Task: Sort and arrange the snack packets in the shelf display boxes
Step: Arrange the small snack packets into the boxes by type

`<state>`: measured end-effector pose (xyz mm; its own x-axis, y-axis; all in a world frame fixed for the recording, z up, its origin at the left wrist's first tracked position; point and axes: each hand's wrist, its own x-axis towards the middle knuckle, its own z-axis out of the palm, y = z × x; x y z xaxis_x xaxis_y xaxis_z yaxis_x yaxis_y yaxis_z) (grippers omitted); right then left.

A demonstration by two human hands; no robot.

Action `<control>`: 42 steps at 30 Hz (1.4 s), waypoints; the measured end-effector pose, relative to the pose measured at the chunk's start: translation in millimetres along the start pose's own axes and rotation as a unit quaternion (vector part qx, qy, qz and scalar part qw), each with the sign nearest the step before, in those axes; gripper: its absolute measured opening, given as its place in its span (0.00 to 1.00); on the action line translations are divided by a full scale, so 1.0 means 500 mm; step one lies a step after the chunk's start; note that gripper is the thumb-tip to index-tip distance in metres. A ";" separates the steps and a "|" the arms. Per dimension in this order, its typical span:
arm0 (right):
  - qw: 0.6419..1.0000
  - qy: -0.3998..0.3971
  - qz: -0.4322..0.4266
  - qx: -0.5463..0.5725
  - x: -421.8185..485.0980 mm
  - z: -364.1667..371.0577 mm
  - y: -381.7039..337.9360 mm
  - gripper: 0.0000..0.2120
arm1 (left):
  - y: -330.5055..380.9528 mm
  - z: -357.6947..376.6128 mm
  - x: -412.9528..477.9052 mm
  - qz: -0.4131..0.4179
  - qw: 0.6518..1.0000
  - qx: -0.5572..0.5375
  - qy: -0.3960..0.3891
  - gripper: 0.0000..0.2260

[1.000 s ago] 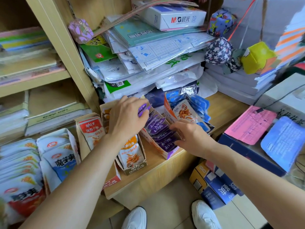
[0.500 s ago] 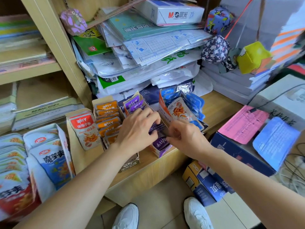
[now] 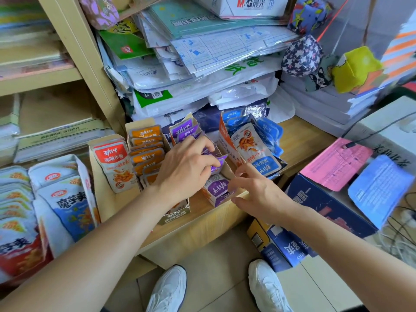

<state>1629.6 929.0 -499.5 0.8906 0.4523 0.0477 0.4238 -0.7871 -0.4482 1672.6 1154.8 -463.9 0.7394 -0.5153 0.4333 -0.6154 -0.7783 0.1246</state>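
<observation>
– Snack packets (image 3: 113, 163) are standing in rows inside cardboard boxes on the wooden shelf (image 3: 299, 140). Which ones are being handled?
– Purple packets (image 3: 184, 131), in the purple box (image 3: 221, 198) in the middle. Orange packets (image 3: 145, 133) are filling the box just left of it. Blue packets (image 3: 256, 147) are leaning in the box just right.
– What is the left hand (image 3: 186, 170) doing?
– It is reaching down into the purple row. Its thumb and fingertips are pinching one purple packet (image 3: 218, 164) by its top edge, and the packet is tilting.
– And the right hand (image 3: 258, 194)?
– It is sitting at the purple box's front right corner, fingers spread and half curled. The index tip is touching the cardboard beside the blue packets. I cannot tell whether it is gripping anything or only touching.
– Anything below?
– White shoes (image 3: 168, 289) are showing on the floor.
</observation>
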 end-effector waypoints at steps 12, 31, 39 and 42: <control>0.997 -0.058 0.044 0.010 -0.029 0.036 -0.003 0.41 | 0.030 0.012 -0.012 -0.035 0.996 0.056 -0.068 0.23; 0.998 -0.024 -0.047 -0.022 -0.057 0.013 -0.019 0.18 | 0.020 -0.011 -0.003 -0.041 0.993 0.083 -0.079 0.08; 0.999 -0.035 -0.033 -0.023 -0.094 0.013 -0.040 0.16 | 0.050 -0.014 -0.036 -0.010 0.996 0.034 -0.086 0.10; 0.996 -0.077 0.003 -0.035 -0.084 0.003 -0.045 0.18 | 0.050 -0.009 -0.039 0.005 0.995 0.031 -0.095 0.10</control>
<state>1582.3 928.3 -492.6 0.8593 0.5028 -0.0944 0.4345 -0.8147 -0.3841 1641.8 1147.0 -465.4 0.7754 -0.5769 0.2569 -0.6091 -0.7905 0.0632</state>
